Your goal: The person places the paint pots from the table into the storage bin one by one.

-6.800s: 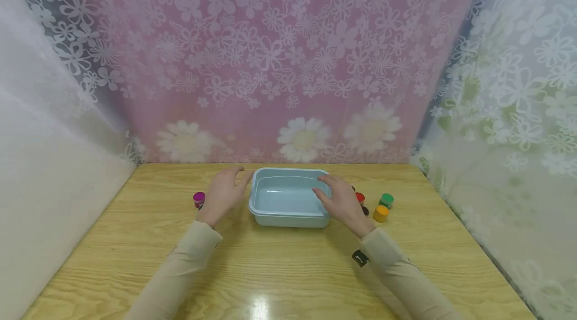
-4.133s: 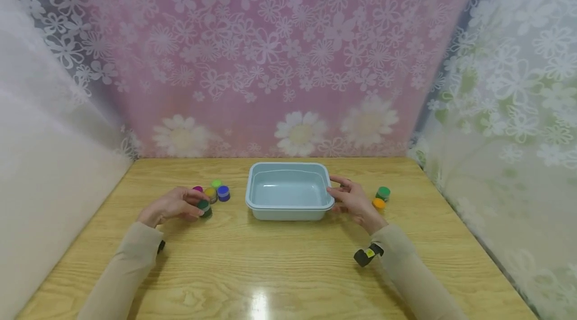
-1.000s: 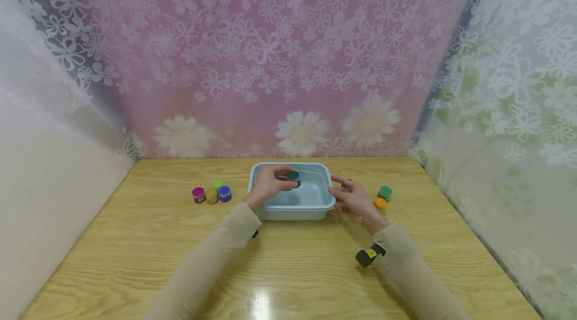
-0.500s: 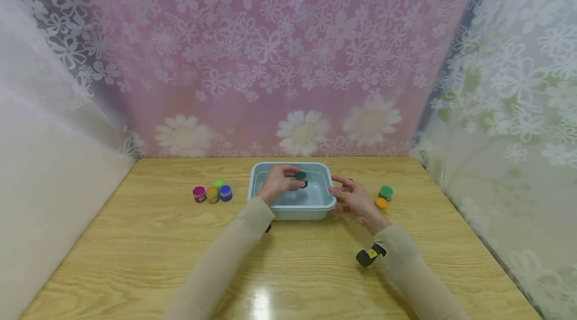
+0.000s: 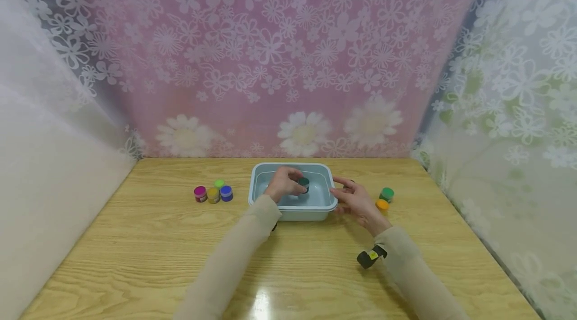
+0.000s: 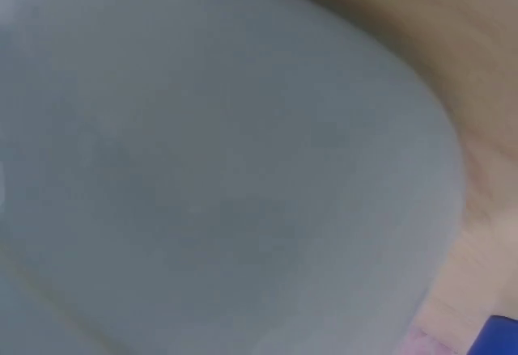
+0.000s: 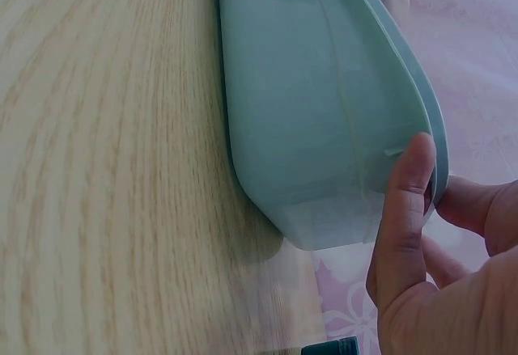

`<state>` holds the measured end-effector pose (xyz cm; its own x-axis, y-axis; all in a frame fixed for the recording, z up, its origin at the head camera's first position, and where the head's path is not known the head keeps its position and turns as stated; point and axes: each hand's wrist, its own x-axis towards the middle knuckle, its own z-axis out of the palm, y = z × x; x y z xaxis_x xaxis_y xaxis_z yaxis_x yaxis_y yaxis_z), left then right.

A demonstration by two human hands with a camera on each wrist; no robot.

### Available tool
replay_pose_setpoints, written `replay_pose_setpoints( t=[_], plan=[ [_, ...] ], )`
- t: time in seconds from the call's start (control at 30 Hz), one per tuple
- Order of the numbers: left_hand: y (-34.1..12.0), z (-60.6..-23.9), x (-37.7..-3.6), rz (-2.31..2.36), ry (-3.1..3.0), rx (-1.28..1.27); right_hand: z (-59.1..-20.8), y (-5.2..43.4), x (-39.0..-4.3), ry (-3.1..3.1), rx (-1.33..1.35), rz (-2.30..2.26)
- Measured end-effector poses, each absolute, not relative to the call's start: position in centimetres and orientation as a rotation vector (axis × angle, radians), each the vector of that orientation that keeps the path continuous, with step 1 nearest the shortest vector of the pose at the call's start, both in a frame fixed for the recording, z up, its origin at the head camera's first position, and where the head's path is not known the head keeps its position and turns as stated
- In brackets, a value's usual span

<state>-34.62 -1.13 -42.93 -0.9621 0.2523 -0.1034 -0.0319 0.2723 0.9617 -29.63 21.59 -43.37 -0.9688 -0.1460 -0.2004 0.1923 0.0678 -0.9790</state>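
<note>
Inside the light blue plastic basin (image 5: 293,215), my left hand (image 5: 285,183) holds a small jar with a dark green lid (image 5: 304,186) between thumb and fingers, low over the floor. Whether the jar touches the floor I cannot tell. At the basin's right end, my right hand (image 5: 358,201) holds the rim; the right wrist view shows its fingers (image 7: 405,201) on the outer wall and thumb side at the rim. The left wrist view is mostly filled by the basin's outer wall (image 6: 243,145), and the left hand is out of sight there.
Left of the basin stand jars with purple (image 5: 200,194), yellow (image 5: 213,195), light green (image 5: 219,183) and blue (image 5: 226,193) lids. A green jar (image 5: 386,194) and an orange jar (image 5: 382,205) stand right of my right hand, which hides part of that area. A curtain hangs behind the table (image 5: 135,250).
My left hand gripped the dark green jar at the left group, carried it right into the basin and lowered it slightly. My right hand has stayed at the basin's right rim since 4.1 s ago.
</note>
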Motion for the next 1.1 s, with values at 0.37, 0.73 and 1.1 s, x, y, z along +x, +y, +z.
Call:
replay_pose_setpoints(
  t=[0.37, 0.73, 1.1],
  plan=[
    [-0.9, -43.4, -35.1, 1.47, 2.519, 0.152, -43.5, 21.6, -29.6, 2.086, 0.039, -1.99],
    [-0.4, -43.4, -35.3, 1.401, 2.553, 0.145, -43.6, 21.8, -29.8, 2.077, 0.03, -2.001],
    [0.1, -42.8, -34.6, 1.535, 2.329, 0.158, -43.5, 21.7, -29.7, 2.077, 0.023, -1.993]
  ],
)
